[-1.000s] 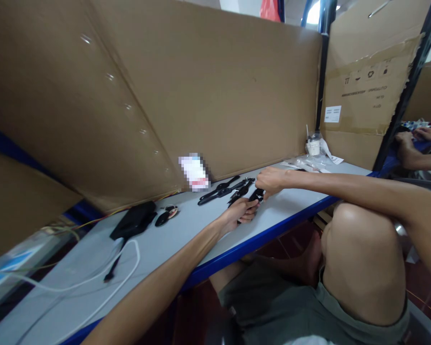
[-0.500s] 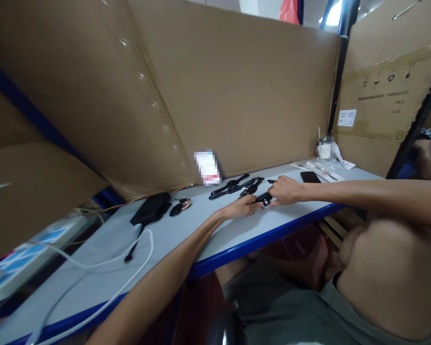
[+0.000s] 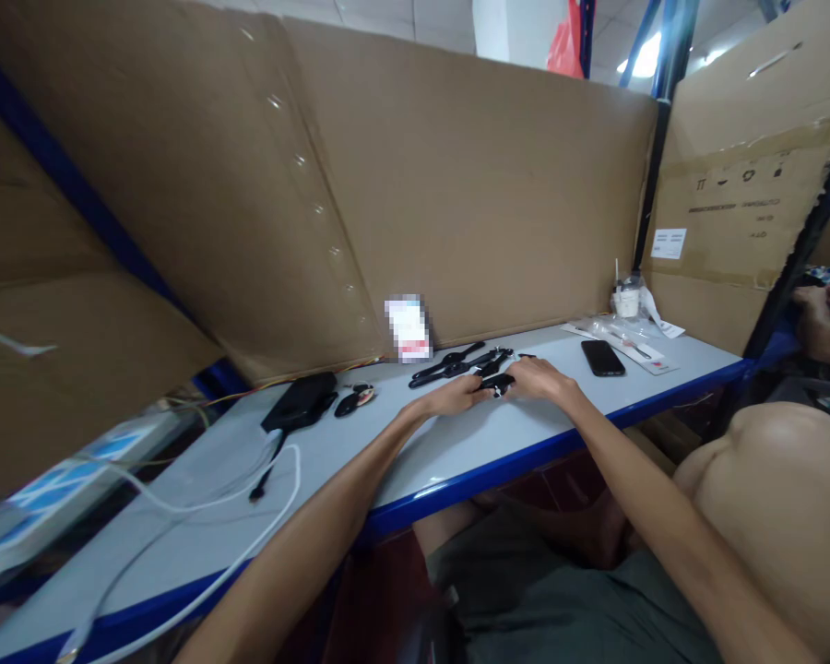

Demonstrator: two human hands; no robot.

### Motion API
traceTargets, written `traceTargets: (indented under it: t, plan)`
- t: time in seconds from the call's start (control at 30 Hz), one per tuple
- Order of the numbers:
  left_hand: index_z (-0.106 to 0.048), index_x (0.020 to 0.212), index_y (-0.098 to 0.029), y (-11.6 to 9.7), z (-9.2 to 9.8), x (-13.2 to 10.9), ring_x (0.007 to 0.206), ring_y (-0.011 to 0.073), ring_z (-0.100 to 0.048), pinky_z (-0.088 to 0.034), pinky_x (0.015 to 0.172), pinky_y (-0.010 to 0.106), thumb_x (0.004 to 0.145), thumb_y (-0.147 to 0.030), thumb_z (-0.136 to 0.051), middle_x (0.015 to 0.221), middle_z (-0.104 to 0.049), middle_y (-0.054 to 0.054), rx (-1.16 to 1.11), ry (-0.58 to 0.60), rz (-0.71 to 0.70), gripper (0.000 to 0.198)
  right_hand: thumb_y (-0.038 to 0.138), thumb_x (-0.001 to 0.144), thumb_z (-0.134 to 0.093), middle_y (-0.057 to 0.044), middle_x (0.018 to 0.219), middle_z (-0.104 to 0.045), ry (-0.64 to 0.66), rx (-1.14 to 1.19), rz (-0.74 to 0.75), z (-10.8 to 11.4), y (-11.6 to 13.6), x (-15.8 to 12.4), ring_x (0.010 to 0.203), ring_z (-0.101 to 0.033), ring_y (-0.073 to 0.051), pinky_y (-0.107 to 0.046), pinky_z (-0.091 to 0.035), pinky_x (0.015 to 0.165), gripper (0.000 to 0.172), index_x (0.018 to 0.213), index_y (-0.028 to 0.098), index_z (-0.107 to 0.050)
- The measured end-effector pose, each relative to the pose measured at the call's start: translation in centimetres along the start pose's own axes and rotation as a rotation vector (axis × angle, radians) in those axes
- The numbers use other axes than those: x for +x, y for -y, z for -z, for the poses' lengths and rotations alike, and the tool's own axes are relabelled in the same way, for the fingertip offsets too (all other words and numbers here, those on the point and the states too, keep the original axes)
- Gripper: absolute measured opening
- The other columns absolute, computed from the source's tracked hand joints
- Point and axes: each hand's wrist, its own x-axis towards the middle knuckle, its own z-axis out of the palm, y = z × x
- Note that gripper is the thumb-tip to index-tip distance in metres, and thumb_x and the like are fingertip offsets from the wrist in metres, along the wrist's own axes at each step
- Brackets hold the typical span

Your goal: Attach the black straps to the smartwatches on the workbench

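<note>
On the table, my left hand (image 3: pixel 455 397) is closed, its thumb and fingers pinching one end of a black watch (image 3: pixel 499 382) with a shiny part. From the other side my right hand (image 3: pixel 534 376) bends its fingers around the same watch; its fingertips are partly hidden. Just behind the hands lie several more black watches, among them a black strap watch (image 3: pixel 449 369) stretched out flat. Part of that group is covered by my fingers.
A lit phone (image 3: pixel 409 330) leans on the cardboard wall (image 3: pixel 470 203). A dark phone (image 3: pixel 602 358) and plastic packaging (image 3: pixel 626 334) lie right. Left are a black pouch (image 3: pixel 301 403), dark round items (image 3: pixel 349 401), a white cable (image 3: pixel 296 470) and a power strip (image 3: pixel 76 493). Another person's hand (image 3: pixel 812 300) shows far right.
My view has shifted. My right forearm has swung down toward my body, uncovering more of the dark phone. Both hands stay at the watch.
</note>
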Motion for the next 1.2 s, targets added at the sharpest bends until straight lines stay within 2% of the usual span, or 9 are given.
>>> traceTargets:
  t: [0.1, 0.23, 0.33, 0.43, 0.57, 0.8, 0.97, 1.1, 1.2]
  plan:
    - [-0.047, 0.055, -0.021, -0.3, -0.1, 0.0, 0.052, 0.0108, -0.031, -0.02, 0.049, 0.026, 0.078, -0.044, -0.076, 0.051, -0.04, -0.003, 0.089, 0.104, 0.017, 0.044, 0.033, 0.084, -0.076, -0.008, 0.095, -0.079, -0.04, 0.322, 0.055, -1.7, -1.8, -0.6, 0.089, -0.073, -0.025, -0.028, -0.05, 0.076, 0.018, 0.097, 0.02, -0.079]
    - [-0.051, 0.056, -0.021, -0.6, -0.2, 0.1, 0.052, 0.0111, -0.034, -0.021, 0.049, 0.025, 0.076, -0.04, -0.079, 0.052, -0.043, -0.004, 0.098, 0.072, 0.028, 0.039, 0.028, 0.091, -0.062, -0.006, 0.093, -0.078, -0.187, 0.795, 0.112, -3.6, -3.4, 0.0, 0.088, -0.071, -0.019, -0.028, -0.05, 0.082, 0.02, 0.096, 0.015, -0.077]
    - [-0.052, 0.055, -0.021, -0.6, -0.1, 0.0, 0.051, 0.0112, -0.034, -0.021, 0.05, 0.026, 0.077, -0.04, -0.079, 0.052, -0.043, -0.003, 0.149, 0.073, 0.024, 0.04, 0.027, 0.085, -0.065, -0.004, 0.087, -0.076, -0.196, 0.927, 0.136, -4.3, -3.5, 1.1, 0.086, -0.069, -0.018, -0.027, -0.049, 0.083, 0.016, 0.084, 0.015, -0.074]
    - [-0.051, 0.055, -0.02, -0.6, 0.0, -0.1, 0.05, 0.0113, -0.033, -0.02, 0.05, 0.027, 0.081, -0.04, -0.075, 0.052, -0.044, -0.003, 0.21, 0.088, 0.027, 0.041, 0.027, 0.081, -0.067, -0.001, 0.078, -0.073, -0.189, 0.92, 0.142, -4.5, -3.2, 1.8, 0.08, -0.066, -0.016, -0.025, -0.047, 0.078, 0.013, 0.077, 0.016, -0.073]
    - [-0.058, 0.059, -0.019, -0.6, 0.0, -0.1, 0.053, 0.0121, -0.038, -0.024, 0.053, 0.026, 0.084, -0.039, -0.072, 0.055, -0.048, -0.002, 0.219, 0.126, 0.042, 0.035, 0.024, 0.077, -0.064, -0.001, 0.073, -0.07, -0.246, 0.914, 0.113, -4.9, -3.1, 2.1, 0.073, -0.062, -0.015, -0.024, -0.045, 0.071, 0.011, 0.073, 0.016, -0.071]
    - [-0.06, 0.061, -0.019, -0.9, -0.3, 0.0, 0.055, 0.0129, -0.039, -0.028, 0.055, 0.025, 0.085, -0.042, -0.069, 0.055, -0.051, -0.001, 0.227, 0.115, 0.032, 0.035, 0.023, 0.079, -0.064, -0.001, 0.075, -0.073, -0.299, 0.855, 0.049, -5.8, -3.2, 1.9, 0.075, -0.065, -0.015, -0.024, -0.046, 0.074, 0.013, 0.077, 0.016, -0.074]
    - [-0.062, 0.066, -0.02, -1.0, -0.9, -0.4, 0.058, 0.0166, -0.048, -0.032, 0.06, 0.028, 0.093, -0.041, -0.064, 0.058, -0.053, 0.002, 0.491, 0.01, 0.029, 0.035, 0.024, 0.083, -0.064, -0.003, 0.083, -0.077, -0.354, 0.709, -0.007, -5.5, -3.0, 1.3, 0.084, -0.068, -0.018, -0.025, -0.048, 0.079, 0.016, 0.081, 0.018, -0.079]
    - [-0.07, 0.082, -0.018, -1.5, -2.1, -0.7, 0.079, 0.0256, -0.065, -0.041, 0.071, 0.031, 0.1, -0.046, -0.055, 0.08, -0.069, 0.013, 0.741, -0.04, 0.071, 0.037, 0.022, 0.086, -0.065, -0.004, 0.088, -0.079, -0.387, 0.664, -0.055, -5.3, -2.8, 0.8, 0.086, -0.07, -0.018, -0.025, -0.049, 0.079, 0.016, 0.086, 0.019, -0.081]
    - [-0.073, 0.094, -0.016, -2.0, -3.0, -0.7, 0.089, 0.03, -0.069, -0.045, 0.077, 0.034, 0.103, -0.046, -0.048, 0.093, -0.074, 0.018, 0.86, -0.069, 0.112, 0.04, 0.023, 0.09, -0.065, -0.005, 0.097, -0.081, -0.404, 0.62, -0.11, -5.3, -2.7, 0.6, 0.091, -0.072, -0.019, -0.026, -0.051, 0.083, 0.017, 0.092, 0.021, -0.081]
